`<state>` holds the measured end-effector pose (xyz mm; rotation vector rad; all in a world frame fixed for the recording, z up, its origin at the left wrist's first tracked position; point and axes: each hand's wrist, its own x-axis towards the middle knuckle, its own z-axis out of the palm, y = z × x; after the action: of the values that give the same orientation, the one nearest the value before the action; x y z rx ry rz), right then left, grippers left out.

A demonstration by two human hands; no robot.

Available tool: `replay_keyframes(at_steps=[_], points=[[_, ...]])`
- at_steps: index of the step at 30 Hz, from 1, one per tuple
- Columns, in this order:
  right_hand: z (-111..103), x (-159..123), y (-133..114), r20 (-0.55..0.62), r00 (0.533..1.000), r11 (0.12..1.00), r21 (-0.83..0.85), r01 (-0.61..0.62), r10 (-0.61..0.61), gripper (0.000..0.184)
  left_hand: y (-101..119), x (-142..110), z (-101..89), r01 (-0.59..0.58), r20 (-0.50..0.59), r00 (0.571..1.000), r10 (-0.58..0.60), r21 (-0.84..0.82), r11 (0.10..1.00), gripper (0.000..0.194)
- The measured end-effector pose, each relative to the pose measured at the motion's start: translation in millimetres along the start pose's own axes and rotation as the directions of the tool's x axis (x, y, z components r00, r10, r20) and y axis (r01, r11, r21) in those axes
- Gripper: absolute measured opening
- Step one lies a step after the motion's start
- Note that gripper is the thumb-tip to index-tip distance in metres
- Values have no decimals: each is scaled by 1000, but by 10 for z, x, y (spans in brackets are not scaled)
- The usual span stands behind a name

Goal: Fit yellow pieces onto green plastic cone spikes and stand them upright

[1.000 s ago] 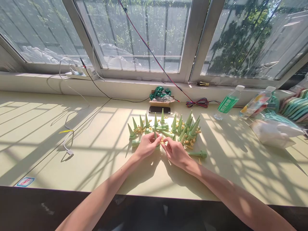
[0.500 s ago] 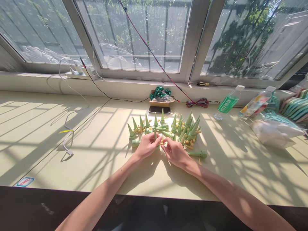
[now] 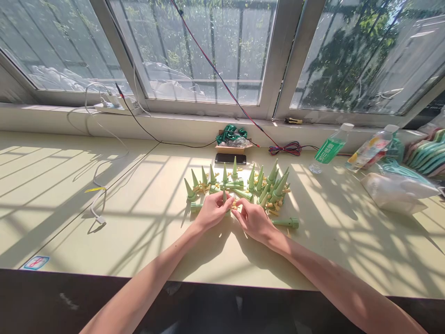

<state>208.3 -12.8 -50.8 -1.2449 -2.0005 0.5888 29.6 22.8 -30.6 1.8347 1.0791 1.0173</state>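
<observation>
Left hand (image 3: 211, 212): closing its fingers around a green cone (image 3: 224, 195), which is pointing upward.
Right hand (image 3: 254, 221): bringing its thumb and forefinger near the cone's right side; whether they are clamping a small yellow piece, I cannot tell.
Work between the hands: the left is apparently steadying while the right is doing fine fingertip work; this seems to be calling for a firm left grip and small, careful right-hand movements.
Standing cones (image 3: 234, 168): pointing upward in groups beyond the hands, yellow pieces lying among them.
Green tube (image 3: 287, 223): lying just beside the right hand, on the counter (image 3: 139, 250).
Phone (image 3: 230, 159): lying beyond the cones, before a small box (image 3: 230, 150).
</observation>
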Motion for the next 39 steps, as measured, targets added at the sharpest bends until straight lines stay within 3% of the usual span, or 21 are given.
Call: replay_keyframes(at_steps=[4,10,16,20,26,30,35,39], points=[[24,4,33,3,1000,999,-34,16,-16,13,-12,-2,6,9,3,1000,-9,-6,1000,38],[22,22,17,1,1000,998,-68,6,-6,32,-4,-5,11,8,14,1000,-8,-13,1000,37],[0,10,1,0,1000,1000,-12,-4,4,15,-6,-2,9,-6,7,1000,6,-14,1000,38],[23,5,32,16,1000,999,-42,6,-6,13,-5,-3,11,-7,12,1000,7,-4,1000,37],[31,17,37,13,1000,997,-81,6,-5,29,4,-6,17,3,11,1000,-2,-2,1000,38],[26,8,36,6,1000,999,-46,7,-6,15,14,-3,13,2,4,1000,-2,-8,1000,38],[25,0,40,27,1000,998,-54,17,-16,11,16,-4,9,-15,1,1000,15,9,1000,38],[21,11,30,35,999,996,-82,23,-20,23,23,-9,9,-7,13,1000,7,-1,1000,37]])
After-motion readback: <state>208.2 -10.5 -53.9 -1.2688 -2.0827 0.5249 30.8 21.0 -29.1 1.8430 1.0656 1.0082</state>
